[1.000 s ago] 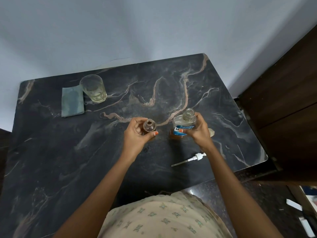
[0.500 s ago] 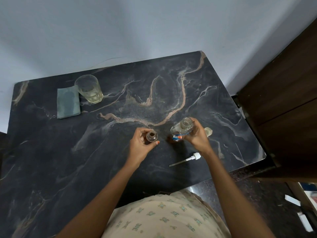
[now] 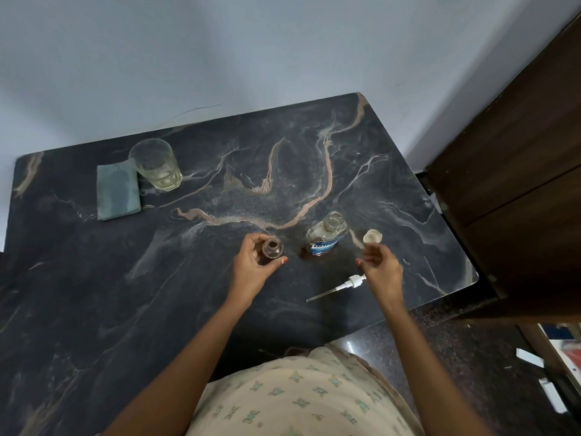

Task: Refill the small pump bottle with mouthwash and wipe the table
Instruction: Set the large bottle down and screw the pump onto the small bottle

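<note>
Where the dark marble worktop (image 3: 125,294) meets a pale wall (image 3: 220,58), the left hand (image 3: 254,269) grips a small clear glass bottle (image 3: 272,248). The right hand (image 3: 382,269) hovers slack, empty.

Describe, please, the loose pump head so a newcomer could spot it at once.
On the dark marble table, look near the right front edge, nearer than the open mouthwash bottle. The pump head lies flat beside the right hand; unlike the round white cap behind, it trails a long thin tube.
</note>
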A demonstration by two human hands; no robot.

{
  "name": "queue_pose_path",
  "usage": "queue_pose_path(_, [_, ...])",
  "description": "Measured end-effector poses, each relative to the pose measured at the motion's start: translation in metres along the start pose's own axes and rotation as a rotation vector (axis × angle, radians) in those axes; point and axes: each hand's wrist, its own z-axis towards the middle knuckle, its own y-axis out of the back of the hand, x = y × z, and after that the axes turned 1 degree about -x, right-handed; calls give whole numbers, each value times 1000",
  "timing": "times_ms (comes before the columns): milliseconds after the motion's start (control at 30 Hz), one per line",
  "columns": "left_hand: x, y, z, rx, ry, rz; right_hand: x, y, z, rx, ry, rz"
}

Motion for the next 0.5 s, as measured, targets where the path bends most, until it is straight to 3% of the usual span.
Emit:
queue_pose_path(167, [1, -1, 0, 7, -7, 8, -20, 9, -16, -108, -168, -92])
queue_pose_path(300, [1, 0, 1, 11, -10, 18, -26, 2, -21, -48, -352, -13])
queue_pose_path(500, [0, 0, 0, 12, -19, 31, -24, -10, -17, -111, -427, 113])
